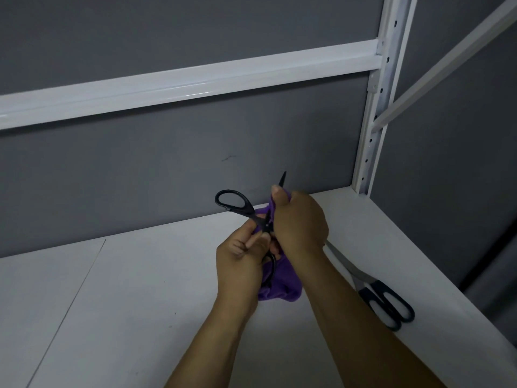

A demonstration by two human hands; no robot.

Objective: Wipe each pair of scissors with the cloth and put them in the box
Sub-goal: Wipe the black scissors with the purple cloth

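Up between both hands, black scissors wrapped in purple cloth

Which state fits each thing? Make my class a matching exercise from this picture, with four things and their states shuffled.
1 black scissors
2 purple cloth
3 silver-bladed scissors
4 white shelf post

a lying on the shelf
b standing upright, back right
c held in the left hand
d wrapped round a blade by the right hand

Pairs: 1-c, 2-d, 3-a, 4-b
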